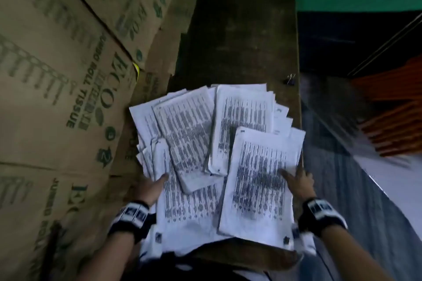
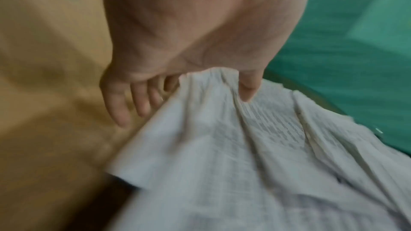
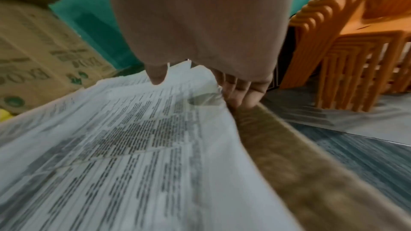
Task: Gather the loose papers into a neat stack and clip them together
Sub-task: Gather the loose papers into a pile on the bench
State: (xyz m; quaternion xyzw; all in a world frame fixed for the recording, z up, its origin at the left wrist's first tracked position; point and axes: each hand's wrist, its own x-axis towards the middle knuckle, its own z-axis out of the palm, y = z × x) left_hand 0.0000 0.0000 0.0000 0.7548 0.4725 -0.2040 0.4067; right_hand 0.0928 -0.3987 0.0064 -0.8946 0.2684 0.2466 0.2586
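Loose printed papers (image 1: 258, 166) lie fanned in overlapping piles on the near end of a dark brown table (image 1: 239, 29). My left hand (image 1: 155, 183) holds their left edge, with its thumb (image 2: 245, 92) on top and its fingers (image 2: 124, 108) down beside and under the sheets. My right hand (image 1: 296, 178) holds the right pile at the table's right edge, thumb (image 3: 156, 76) on the top sheet and fingers (image 3: 240, 96) tucked under the edge. A small black binder clip (image 1: 290, 81) lies alone on the table beyond the papers, near the right edge.
Printed cardboard boxes (image 1: 57, 98) are stacked tight against the table's left side. A stack of orange plastic chairs (image 1: 392, 125) stands on the floor to the right. A green wall runs behind the bare far half of the table.
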